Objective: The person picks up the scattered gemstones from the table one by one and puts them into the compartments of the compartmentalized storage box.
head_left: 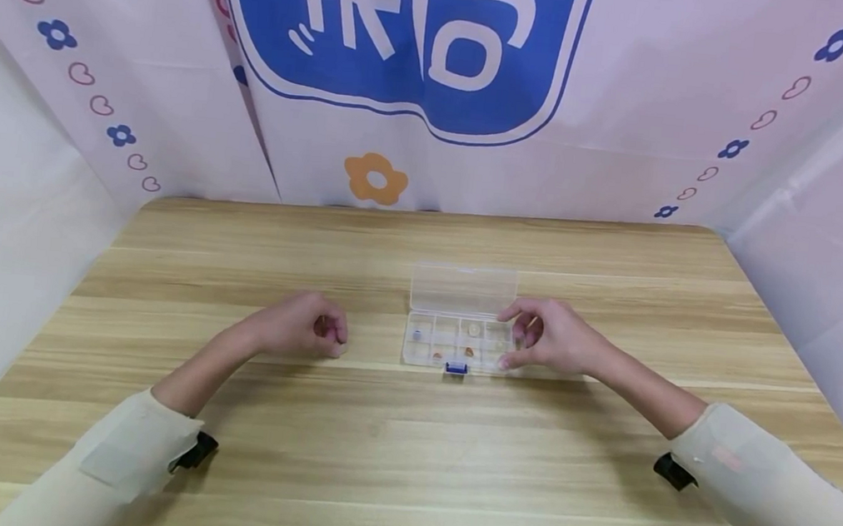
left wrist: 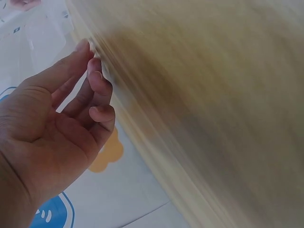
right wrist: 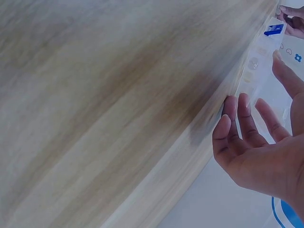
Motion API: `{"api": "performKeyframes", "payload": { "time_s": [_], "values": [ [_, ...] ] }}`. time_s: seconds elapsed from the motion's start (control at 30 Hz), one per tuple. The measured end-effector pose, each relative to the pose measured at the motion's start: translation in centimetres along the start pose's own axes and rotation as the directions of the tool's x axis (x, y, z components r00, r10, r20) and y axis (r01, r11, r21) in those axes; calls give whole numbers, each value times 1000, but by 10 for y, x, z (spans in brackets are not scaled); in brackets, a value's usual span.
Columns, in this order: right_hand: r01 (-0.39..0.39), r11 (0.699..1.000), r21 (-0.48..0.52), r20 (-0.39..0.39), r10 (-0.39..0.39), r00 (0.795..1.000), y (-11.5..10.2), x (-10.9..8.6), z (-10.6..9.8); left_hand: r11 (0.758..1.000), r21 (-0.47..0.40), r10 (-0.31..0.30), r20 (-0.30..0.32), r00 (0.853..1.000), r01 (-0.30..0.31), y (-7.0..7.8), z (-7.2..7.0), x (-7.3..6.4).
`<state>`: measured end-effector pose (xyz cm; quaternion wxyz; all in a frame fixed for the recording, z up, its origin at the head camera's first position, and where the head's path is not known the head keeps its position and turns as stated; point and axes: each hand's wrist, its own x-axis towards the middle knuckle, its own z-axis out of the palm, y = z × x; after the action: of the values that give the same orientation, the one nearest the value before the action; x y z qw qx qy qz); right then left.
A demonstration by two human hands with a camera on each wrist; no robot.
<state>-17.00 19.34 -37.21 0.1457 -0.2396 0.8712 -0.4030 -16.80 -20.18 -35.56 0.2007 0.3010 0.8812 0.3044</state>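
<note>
A clear plastic compartment box (head_left: 447,325) lies on the table with its hinged lid (head_left: 463,290) raised at the back. A blue latch (head_left: 456,368) sits on its front side. Small items lie in several compartments, among them a pale round piece (head_left: 473,330) and an orange piece (head_left: 469,351). My right hand (head_left: 552,337) holds the box's right end, thumb at the front corner and index finger near the hinge. Left of the box, my left hand (head_left: 305,325) brings thumb and index finger together on a small pale thing (left wrist: 92,46), mostly hidden by the fingertips.
The wood-grain table (head_left: 374,459) extends around the box. Behind it hangs a white printed cloth (head_left: 612,146), with more white cloth at both sides. A black device (head_left: 194,452) is strapped at the left wrist, another black device (head_left: 675,471) at the right.
</note>
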Motion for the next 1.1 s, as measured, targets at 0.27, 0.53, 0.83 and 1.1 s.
{"api": "performKeyframes", "payload": {
  "time_s": [0.27,0.53,0.83,1.1],
  "values": [
    [3,1000,3,3,-3,1000,1,0,0,1000,11,13,9,1000,-13,-1,3,4],
    [7,1000,-16,3,-7,1000,0,0,0,1000,16,-16,8,1000,16,1,3,4],
    [0,1000,-20,0,0,1000,-1,0,-1,999,33,2,-19,1000,-1,2,4,5],
    [-4,1000,-16,7,5,1000,-2,0,-1,999,38,8,-23,1000,-7,3,6,6]
  ]
}}
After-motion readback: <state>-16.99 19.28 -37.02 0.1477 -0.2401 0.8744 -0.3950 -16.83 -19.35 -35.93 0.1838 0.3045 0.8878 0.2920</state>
